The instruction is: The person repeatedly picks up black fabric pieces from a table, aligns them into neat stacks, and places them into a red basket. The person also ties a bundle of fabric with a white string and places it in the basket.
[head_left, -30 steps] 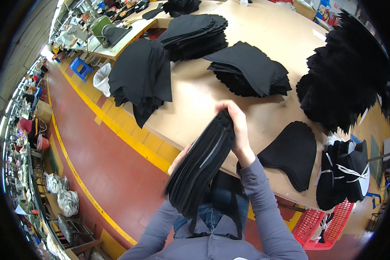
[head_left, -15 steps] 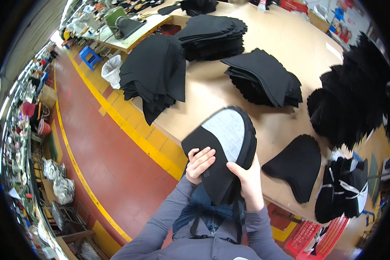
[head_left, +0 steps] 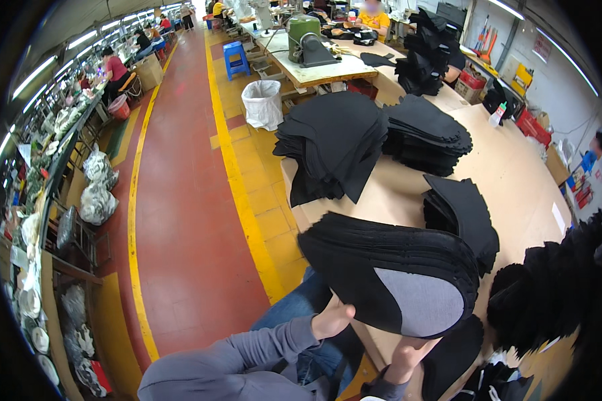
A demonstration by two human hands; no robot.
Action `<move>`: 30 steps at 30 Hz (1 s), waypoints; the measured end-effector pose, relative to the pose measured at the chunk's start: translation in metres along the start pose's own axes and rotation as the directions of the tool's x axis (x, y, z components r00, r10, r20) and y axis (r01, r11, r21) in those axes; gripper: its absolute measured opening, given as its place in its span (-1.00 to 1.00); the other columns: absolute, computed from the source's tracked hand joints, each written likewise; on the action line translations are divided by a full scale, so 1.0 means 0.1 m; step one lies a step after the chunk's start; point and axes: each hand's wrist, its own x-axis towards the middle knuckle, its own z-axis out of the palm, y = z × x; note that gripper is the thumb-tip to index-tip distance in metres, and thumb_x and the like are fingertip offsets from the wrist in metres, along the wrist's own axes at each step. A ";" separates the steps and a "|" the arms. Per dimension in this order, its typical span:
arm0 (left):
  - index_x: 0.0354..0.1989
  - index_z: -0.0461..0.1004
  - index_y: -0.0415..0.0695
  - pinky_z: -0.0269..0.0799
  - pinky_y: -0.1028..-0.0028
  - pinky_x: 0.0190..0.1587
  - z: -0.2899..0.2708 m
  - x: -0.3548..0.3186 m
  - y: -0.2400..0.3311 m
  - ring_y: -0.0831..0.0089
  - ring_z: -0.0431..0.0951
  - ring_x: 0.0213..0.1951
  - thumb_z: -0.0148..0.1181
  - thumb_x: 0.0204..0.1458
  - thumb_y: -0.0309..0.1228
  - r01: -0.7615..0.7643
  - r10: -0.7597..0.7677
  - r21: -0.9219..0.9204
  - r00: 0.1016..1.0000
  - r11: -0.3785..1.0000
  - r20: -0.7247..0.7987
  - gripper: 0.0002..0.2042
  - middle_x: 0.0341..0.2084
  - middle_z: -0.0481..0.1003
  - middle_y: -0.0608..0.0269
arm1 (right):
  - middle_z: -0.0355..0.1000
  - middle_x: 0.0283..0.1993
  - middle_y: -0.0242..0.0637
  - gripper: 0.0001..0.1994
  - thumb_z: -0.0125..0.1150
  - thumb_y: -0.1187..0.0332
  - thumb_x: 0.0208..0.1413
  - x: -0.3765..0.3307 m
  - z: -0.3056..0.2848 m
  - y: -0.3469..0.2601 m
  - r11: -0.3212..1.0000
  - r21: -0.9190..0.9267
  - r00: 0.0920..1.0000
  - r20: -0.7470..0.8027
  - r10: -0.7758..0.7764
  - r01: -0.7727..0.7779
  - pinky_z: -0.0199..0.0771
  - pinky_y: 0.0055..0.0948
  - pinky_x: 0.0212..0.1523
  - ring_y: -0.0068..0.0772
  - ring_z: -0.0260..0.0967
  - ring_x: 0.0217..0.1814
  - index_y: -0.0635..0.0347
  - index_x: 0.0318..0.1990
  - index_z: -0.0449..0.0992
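Observation:
Both of my hands hold up one thick stack of black cut pieces [head_left: 381, 244], tilted above the table's near edge. Its front piece carries a rounded pale grey panel [head_left: 425, 301]. My left hand [head_left: 333, 319] grips the lower left edge; the thumb shows, and most of the fingers are behind the stack. From below, my right hand [head_left: 411, 354] supports the grey-panel end, its fingers partly hidden. More black pieces [head_left: 456, 357] lie on the table beside that hand. Behind the held stack are further black stacks: a left one [head_left: 338, 134], a back one [head_left: 428, 130] and a right one [head_left: 465, 214].
A ragged-edged black pile [head_left: 542, 294] stands on the tan table [head_left: 522, 167] at right, with a tied bundle [head_left: 495, 384] below it. Beyond are a green machine [head_left: 304, 37], a blue stool [head_left: 235, 59] and a white bin [head_left: 262, 103]. A red walkway [head_left: 180, 200] runs along the left.
The stack has turned from upright to lying sideways, its layered edge now facing up. Both hands have shifted to its lower edge. The view has swung, showing more of the workshop ahead.

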 end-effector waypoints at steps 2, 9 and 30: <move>0.31 0.17 -0.15 0.28 0.32 0.25 0.01 0.08 -0.02 0.40 0.32 0.23 0.38 -0.02 -0.01 -0.058 0.048 0.076 0.991 0.995 0.121 -0.21 0.16 0.34 0.31 | -0.02 0.47 -0.09 0.05 0.35 -0.15 -0.08 0.19 0.03 -0.07 0.999 -0.045 0.999 -0.053 -0.008 0.006 -0.07 -0.05 0.45 -0.05 -0.06 0.50 0.22 0.44 -0.05; 0.27 0.26 -0.17 0.25 0.18 0.28 0.45 0.29 0.01 0.22 0.41 0.19 -0.04 0.18 0.20 0.214 -0.206 -0.054 0.799 0.975 -0.564 -0.29 0.17 0.40 0.12 | 0.12 0.35 -0.08 0.21 0.20 -0.52 -0.23 0.34 0.60 -0.32 0.901 -0.431 0.993 -0.116 -0.013 -0.038 0.09 -0.16 0.38 -0.14 0.07 0.41 0.31 0.39 0.05; 0.17 0.34 -0.14 0.46 0.37 0.08 0.03 0.30 -0.07 0.34 0.49 0.04 -0.01 0.27 -0.28 0.474 -0.484 -0.206 0.875 0.856 0.000 -0.65 0.02 0.46 0.17 | 0.34 0.08 -0.18 -0.59 0.21 0.62 0.10 0.20 0.53 -0.49 0.910 -0.364 0.953 0.147 0.266 -0.198 0.42 -0.45 0.05 -0.42 0.40 0.02 0.32 0.13 0.35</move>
